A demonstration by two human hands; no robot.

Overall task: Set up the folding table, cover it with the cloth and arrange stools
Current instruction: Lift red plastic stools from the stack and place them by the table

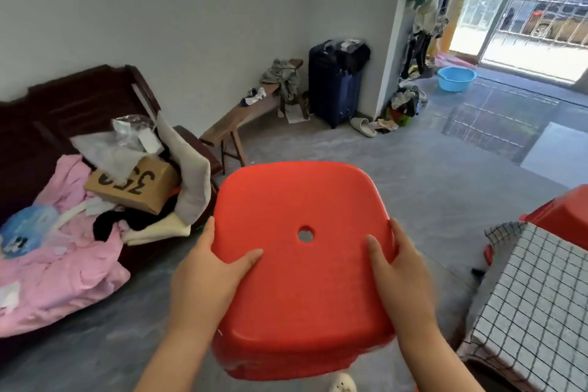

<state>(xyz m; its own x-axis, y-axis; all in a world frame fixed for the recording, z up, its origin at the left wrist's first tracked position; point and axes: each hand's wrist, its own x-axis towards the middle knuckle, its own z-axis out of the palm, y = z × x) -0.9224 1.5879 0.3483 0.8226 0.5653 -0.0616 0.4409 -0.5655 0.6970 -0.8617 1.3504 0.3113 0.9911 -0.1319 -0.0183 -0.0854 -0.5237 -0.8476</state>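
Stool: You hold the red stool (302,197) up in front of you, in the middle of the view. Its flat seat is tipped up to face you. A small hole (306,234) sits near the middle of the seat.
Left hand: Your left hand (206,277) grips the left edge of the seat. The thumb lies flat on top. The other fingers curl under the rim, so you cannot see them.
Right hand: Your right hand (402,270) grips the right edge the same way, thumb on top and fingers tucked under.
Which hand is nearer: Both hands are on the near half of the seat, one on each side, level with each other. The right hand is the one closer to the table.
Legs: They are hidden behind the seat. Only a bit of red shows below the near edge.
Table: It is near you on the right, under the checked cloth (537,299). The cloth hangs over the corner.
Other stool: The other red stool (569,216) is on the far side of the table, partly hidden.
Floor: The bare floor (423,169) lies past the stool.
Way to go: The table is to the right of the stool. I think you need to go right and down, and tip the seat flat so the legs point at the floor.
Watch out: A leg could catch the hanging cloth.
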